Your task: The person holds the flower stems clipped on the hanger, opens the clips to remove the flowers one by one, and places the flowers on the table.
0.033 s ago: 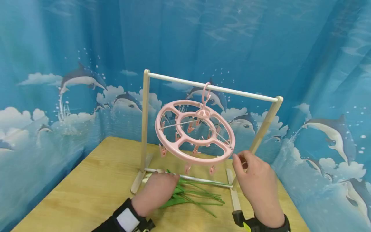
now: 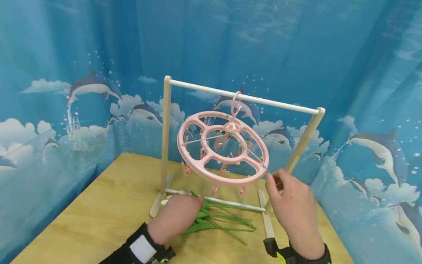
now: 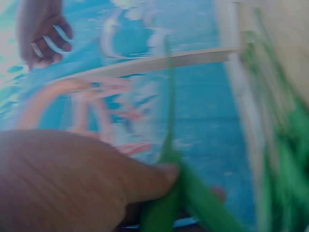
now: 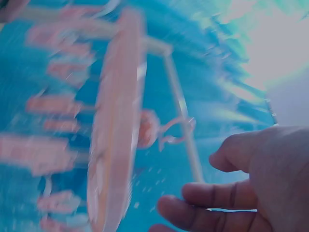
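Note:
A pink round clip hanger (image 2: 227,180) hangs by its hook from the white top bar of a wooden rack (image 2: 197,87). Small pink clips (image 2: 186,169) dangle below its ring. Low at the rack's base, my left hand (image 2: 179,212) pinches the green stem and leaf (image 3: 166,157) of a flower. Beneath and beside that hand, more flowers with green stems (image 2: 227,221) and pale heads (image 2: 163,202) lie on the table, partly hidden. My right hand (image 2: 293,205) is just off the ring's right side, its fingers loosely bent and, in the right wrist view, holding nothing.
The rack's right post (image 2: 304,137) stands close behind my right hand, and its foot (image 2: 268,226) reaches forward on the wooden table (image 2: 108,205). A lower white bar (image 2: 230,202) crosses near the flowers. Blue dolphin-print curtains (image 2: 263,40) surround the table.

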Action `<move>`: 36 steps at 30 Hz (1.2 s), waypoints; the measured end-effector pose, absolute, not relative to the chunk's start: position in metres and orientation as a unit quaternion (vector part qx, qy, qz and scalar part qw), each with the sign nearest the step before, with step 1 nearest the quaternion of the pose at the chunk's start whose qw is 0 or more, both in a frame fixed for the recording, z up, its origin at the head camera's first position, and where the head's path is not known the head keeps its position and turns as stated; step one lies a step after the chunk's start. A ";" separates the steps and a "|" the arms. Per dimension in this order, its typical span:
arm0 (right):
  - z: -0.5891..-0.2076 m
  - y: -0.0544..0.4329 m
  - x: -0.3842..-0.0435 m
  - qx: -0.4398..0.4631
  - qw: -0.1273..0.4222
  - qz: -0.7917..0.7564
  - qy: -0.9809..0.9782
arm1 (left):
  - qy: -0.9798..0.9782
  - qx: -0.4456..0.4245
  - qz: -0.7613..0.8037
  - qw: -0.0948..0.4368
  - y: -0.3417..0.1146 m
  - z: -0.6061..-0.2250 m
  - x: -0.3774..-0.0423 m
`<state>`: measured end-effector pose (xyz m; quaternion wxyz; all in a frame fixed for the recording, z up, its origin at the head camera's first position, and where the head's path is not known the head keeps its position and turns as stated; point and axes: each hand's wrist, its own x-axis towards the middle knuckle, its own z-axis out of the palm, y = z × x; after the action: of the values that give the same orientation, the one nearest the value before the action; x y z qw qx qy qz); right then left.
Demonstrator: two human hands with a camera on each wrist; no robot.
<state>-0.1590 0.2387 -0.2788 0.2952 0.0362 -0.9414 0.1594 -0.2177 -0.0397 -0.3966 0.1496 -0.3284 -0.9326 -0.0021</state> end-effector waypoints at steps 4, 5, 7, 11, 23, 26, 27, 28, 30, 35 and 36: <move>-0.292 0.238 -0.162 0.046 0.257 0.168 -0.951 | -0.925 -0.373 -0.049 0.057 -0.055 -0.387 -0.208; -0.295 0.238 -0.164 0.047 0.227 0.170 -0.958 | -0.921 -0.383 -0.068 0.024 -0.059 -0.382 -0.206; -0.299 0.244 -0.170 0.042 0.148 0.174 -0.973 | -0.915 -0.390 -0.097 -0.030 -0.060 -0.372 -0.203; -0.310 0.259 -0.190 0.052 0.040 0.179 -0.982 | -0.907 -0.403 -0.105 -0.059 -0.048 -0.364 -0.203; -0.333 0.239 -0.224 0.145 -0.030 0.515 -0.844 | -0.910 -0.401 -0.104 -0.002 -0.013 -0.356 -0.212; -0.330 0.238 -0.224 0.157 -0.020 0.518 -0.841 | -0.910 -0.407 -0.080 -0.008 -0.017 -0.350 -0.211; -0.329 0.239 -0.223 0.160 -0.022 0.518 -0.840 | -0.912 -0.403 -0.072 -0.016 -0.021 -0.349 -0.210; -0.329 0.241 -0.222 0.162 -0.028 0.520 -0.838 | -0.917 -0.393 -0.067 -0.021 -0.024 -0.349 -0.209; -0.327 0.245 -0.219 0.168 -0.041 0.524 -0.834 | -0.927 -0.370 -0.057 -0.024 -0.031 -0.351 -0.206; -0.324 0.253 -0.210 0.169 -0.052 0.528 -0.831 | -0.950 -0.312 -0.010 0.006 -0.028 -0.352 -0.200; -0.324 0.253 -0.208 0.167 -0.044 0.522 -0.835 | -0.950 -0.312 -0.003 0.021 -0.022 -0.351 -0.200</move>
<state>-0.2078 0.2531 -0.3238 -0.0441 0.1673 -0.8350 0.5223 -0.2002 -0.0221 -0.3510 0.0209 -0.3119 -0.9499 -0.0032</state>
